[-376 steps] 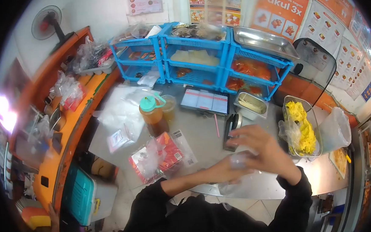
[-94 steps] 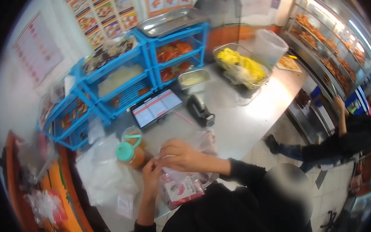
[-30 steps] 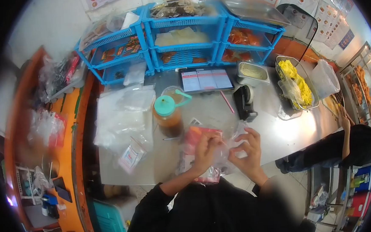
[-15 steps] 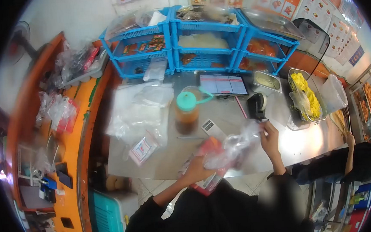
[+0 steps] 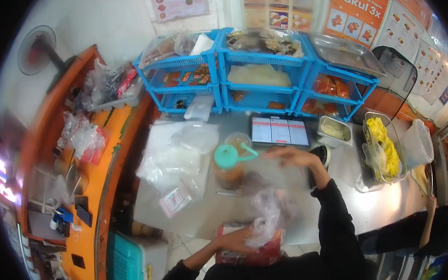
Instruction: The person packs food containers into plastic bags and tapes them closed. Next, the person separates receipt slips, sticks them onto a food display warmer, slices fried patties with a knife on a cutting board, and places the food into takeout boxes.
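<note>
My left hand (image 5: 239, 240) is closed on a clear plastic bag (image 5: 267, 217), over a red package (image 5: 267, 253) at the table's front edge. My right hand (image 5: 290, 157) reaches out over the table, blurred, fingers apart and nothing visible in it. It is beside the black tape dispenser (image 5: 321, 159), below the tablet (image 5: 279, 130). A brown-filled bottle with a teal lid (image 5: 227, 163) stands left of it, next to a clear cup (image 5: 238, 142). White plastic sheets (image 5: 176, 150) and a small labelled packet (image 5: 174, 200) lie further left.
Blue stacked racks (image 5: 261, 78) line the back. A metal tin (image 5: 334, 130), a tray of yellow food (image 5: 385, 148) and a clear bag (image 5: 417, 142) stand right. An orange counter (image 5: 96, 194) is at left, a teal-lidded box (image 5: 126, 261) below. Another person's arm (image 5: 430, 220) shows at right.
My right hand has let go of the plastic bag and moved up and left over the table. The bag now hangs more upright by my left hand. The view has shifted.
</note>
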`<control>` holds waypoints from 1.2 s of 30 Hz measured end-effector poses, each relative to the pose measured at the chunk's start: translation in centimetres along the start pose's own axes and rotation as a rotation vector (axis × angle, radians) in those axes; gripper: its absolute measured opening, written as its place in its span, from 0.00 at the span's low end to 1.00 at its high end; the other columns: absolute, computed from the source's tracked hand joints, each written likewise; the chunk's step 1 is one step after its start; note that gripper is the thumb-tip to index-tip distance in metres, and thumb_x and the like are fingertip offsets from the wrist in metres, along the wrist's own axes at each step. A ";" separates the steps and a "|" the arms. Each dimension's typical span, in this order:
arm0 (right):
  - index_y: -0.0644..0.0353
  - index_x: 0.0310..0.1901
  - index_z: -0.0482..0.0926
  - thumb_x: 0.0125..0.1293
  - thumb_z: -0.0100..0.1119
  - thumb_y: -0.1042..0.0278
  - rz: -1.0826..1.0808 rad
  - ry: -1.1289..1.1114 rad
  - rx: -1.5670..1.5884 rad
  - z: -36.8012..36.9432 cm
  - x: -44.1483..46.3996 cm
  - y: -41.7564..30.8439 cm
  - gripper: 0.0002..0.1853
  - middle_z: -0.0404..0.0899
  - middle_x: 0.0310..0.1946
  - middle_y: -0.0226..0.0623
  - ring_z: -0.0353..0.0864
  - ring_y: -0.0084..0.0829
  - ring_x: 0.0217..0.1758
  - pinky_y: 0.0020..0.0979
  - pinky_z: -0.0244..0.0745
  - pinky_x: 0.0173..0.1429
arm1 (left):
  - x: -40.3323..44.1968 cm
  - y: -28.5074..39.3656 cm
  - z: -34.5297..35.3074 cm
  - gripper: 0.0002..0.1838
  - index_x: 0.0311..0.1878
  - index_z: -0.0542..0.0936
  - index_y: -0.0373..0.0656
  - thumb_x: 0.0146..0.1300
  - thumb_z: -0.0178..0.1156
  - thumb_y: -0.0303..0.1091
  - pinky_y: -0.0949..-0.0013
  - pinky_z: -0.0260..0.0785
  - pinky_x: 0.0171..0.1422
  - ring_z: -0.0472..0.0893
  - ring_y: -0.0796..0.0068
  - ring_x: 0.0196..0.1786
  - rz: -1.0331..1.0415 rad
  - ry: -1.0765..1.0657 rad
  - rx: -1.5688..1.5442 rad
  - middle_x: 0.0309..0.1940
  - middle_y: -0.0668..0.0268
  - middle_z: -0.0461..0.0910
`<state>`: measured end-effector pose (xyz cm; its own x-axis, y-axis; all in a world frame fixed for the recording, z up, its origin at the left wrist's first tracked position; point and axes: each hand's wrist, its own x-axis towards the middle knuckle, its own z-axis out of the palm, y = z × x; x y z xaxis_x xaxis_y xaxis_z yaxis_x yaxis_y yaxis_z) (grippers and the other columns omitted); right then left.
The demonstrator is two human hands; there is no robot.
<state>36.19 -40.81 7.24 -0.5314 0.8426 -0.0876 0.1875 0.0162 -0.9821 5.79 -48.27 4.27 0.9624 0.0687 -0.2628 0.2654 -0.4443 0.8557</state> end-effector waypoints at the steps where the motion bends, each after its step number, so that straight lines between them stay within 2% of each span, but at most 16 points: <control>1: 0.51 0.47 0.75 0.53 0.49 0.68 -0.013 -0.008 0.000 -1.1 1.3 2.0 0.17 0.64 0.53 0.40 0.58 0.42 0.59 0.39 0.55 0.61 | 0.1 -0.8 0.5 0.32 0.53 0.66 0.38 0.47 0.61 0.47 0.62 0.54 0.58 0.66 0.56 0.53 -0.011 0.008 0.007 0.49 0.50 0.67; 3: 0.48 0.43 0.77 0.59 0.44 0.55 0.244 0.679 -1.150 -2.7 4.3 6.7 0.16 0.60 0.55 0.39 0.47 0.48 0.63 0.51 0.41 0.64 | 0.2 -3.0 1.9 0.30 0.50 0.68 0.37 0.46 0.61 0.45 0.63 0.58 0.54 0.68 0.58 0.49 0.080 0.024 -0.268 0.46 0.50 0.68; 6: 0.47 0.39 0.79 0.61 0.40 0.51 0.219 0.776 -1.194 -4.2 6.6 11.8 0.18 0.56 0.56 0.39 0.40 0.51 0.64 0.56 0.30 0.63 | -0.4 -1.9 1.8 0.26 0.47 0.69 0.37 0.45 0.61 0.41 0.65 0.60 0.49 0.69 0.60 0.45 0.076 0.184 -0.161 0.43 0.50 0.69; 8: 0.47 0.38 0.79 0.61 0.39 0.53 0.167 0.809 -1.200 -5.4 7.7 14.2 0.17 0.56 0.56 0.41 0.42 0.51 0.63 0.56 0.31 0.63 | -0.2 -2.6 1.9 0.27 0.47 0.69 0.37 0.42 0.63 0.40 0.68 0.61 0.49 0.69 0.62 0.45 0.014 0.085 -0.296 0.42 0.53 0.69; 10: 0.47 0.38 0.79 0.61 0.39 0.53 0.157 0.965 -1.240 -6.7 8.7 15.7 0.17 0.56 0.55 0.42 0.42 0.51 0.63 0.56 0.30 0.63 | -0.4 0.8 -0.3 0.36 0.56 0.63 0.37 0.44 0.62 0.44 0.66 0.50 0.62 0.63 0.58 0.56 -0.217 -0.006 -0.285 0.51 0.50 0.64; 11: 0.46 0.38 0.79 0.61 0.40 0.53 0.157 0.993 -1.255 -7.2 9.1 16.3 0.17 0.56 0.55 0.42 0.43 0.51 0.63 0.56 0.29 0.63 | -0.6 0.3 0.3 0.36 0.56 0.63 0.37 0.44 0.62 0.44 0.66 0.50 0.62 0.63 0.58 0.56 -0.229 -0.005 -0.290 0.51 0.50 0.64; 13: 0.45 0.38 0.79 0.61 0.40 0.53 0.157 0.989 -1.224 -7.8 9.3 16.2 0.16 0.56 0.55 0.42 0.43 0.51 0.63 0.56 0.30 0.63 | -0.6 -0.5 1.5 0.31 0.48 0.69 0.37 0.38 0.66 0.40 0.68 0.60 0.50 0.69 0.64 0.47 -0.154 0.169 -0.282 0.43 0.56 0.68; 17: 0.44 0.38 0.79 0.61 0.39 0.53 0.096 0.992 -1.192 -7.7 9.1 15.9 0.16 0.56 0.55 0.41 0.42 0.50 0.63 0.57 0.30 0.62 | -0.6 0.1 0.8 0.29 0.45 0.70 0.36 0.38 0.66 0.38 0.68 0.61 0.49 0.70 0.65 0.45 -0.207 0.194 -0.295 0.41 0.56 0.70; 19: 0.44 0.38 0.80 0.61 0.39 0.53 0.043 0.997 -1.178 -6.7 8.0 14.4 0.16 0.55 0.55 0.41 0.42 0.50 0.63 0.57 0.30 0.62 | -0.2 0.6 0.0 0.26 0.42 0.72 0.35 0.38 0.65 0.36 0.69 0.62 0.47 0.72 0.66 0.43 -0.238 0.072 -0.440 0.39 0.57 0.72; 23: 0.45 0.37 0.80 0.62 0.39 0.52 0.038 0.854 -1.075 -4.2 6.1 12.8 0.17 0.55 0.55 0.39 0.40 0.49 0.63 0.56 0.29 0.62 | -0.1 -0.4 0.5 0.23 0.40 0.73 0.35 0.39 0.65 0.36 0.69 0.62 0.46 0.73 0.67 0.41 -0.198 0.053 -0.432 0.37 0.57 0.74; 28: 0.47 0.35 0.80 0.62 0.39 0.53 0.073 0.821 -1.048 -3.7 6.0 12.5 0.17 0.54 0.56 0.38 0.37 0.49 0.64 0.56 0.28 0.62 | -0.3 -0.1 0.8 0.25 0.42 0.73 0.35 0.38 0.65 0.36 0.69 0.63 0.46 0.74 0.66 0.39 -0.179 0.169 -0.328 0.37 0.57 0.74; 31: 0.50 0.35 0.79 0.62 0.39 0.55 0.084 0.839 -1.099 -2.9 4.8 11.0 0.17 0.59 0.52 0.39 0.46 0.46 0.61 0.51 0.36 0.62 | -0.2 2.7 -1.4 0.34 0.52 0.68 0.38 0.40 0.63 0.41 0.67 0.58 0.55 0.70 0.57 0.48 -0.353 0.042 -0.335 0.46 0.54 0.70; 32: 0.53 0.36 0.78 0.62 0.40 0.57 0.010 0.911 -0.930 -1.9 3.5 10.2 0.15 0.63 0.49 0.39 0.53 0.45 0.57 0.47 0.44 0.60 | -0.4 2.2 -0.5 0.34 0.52 0.68 0.38 0.40 0.63 0.41 0.67 0.58 0.55 0.70 0.57 0.48 -0.354 0.040 -0.342 0.46 0.54 0.70; 34: 0.57 0.38 0.75 0.59 0.44 0.63 -0.069 1.010 -0.710 1.0 0.2 8.9 0.12 0.69 0.41 0.41 0.64 0.45 0.46 0.41 0.56 0.52 | -1.0 0.7 1.5 0.32 0.50 0.70 0.39 0.38 0.63 0.41 0.63 0.56 0.57 0.69 0.55 0.49 -0.113 0.343 -0.194 0.45 0.54 0.71; 35: 0.60 0.39 0.74 0.57 0.47 0.67 -0.076 1.044 -0.662 3.2 -2.2 9.0 0.11 0.71 0.38 0.42 0.67 0.45 0.41 0.38 0.61 0.48 | -1.0 1.4 1.2 0.32 0.50 0.70 0.39 0.38 0.63 0.41 0.63 0.56 0.57 0.69 0.55 0.49 -0.113 0.337 -0.197 0.45 0.54 0.71; 36: 0.61 0.40 0.73 0.54 0.49 0.69 0.023 1.019 -0.684 5.5 -4.6 9.5 0.12 0.70 0.37 0.43 0.67 0.47 0.39 0.39 0.62 0.46 | -0.9 2.8 0.4 0.31 0.49 0.70 0.38 0.38 0.64 0.39 0.64 0.58 0.55 0.70 0.55 0.49 -0.122 0.524 0.088 0.45 0.53 0.70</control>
<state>35.89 -47.49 -2.62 0.3086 0.8770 0.3682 0.7464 0.0167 -0.6653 5.66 -49.95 6.71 0.8311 0.5501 -0.0813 0.3924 -0.4766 0.7867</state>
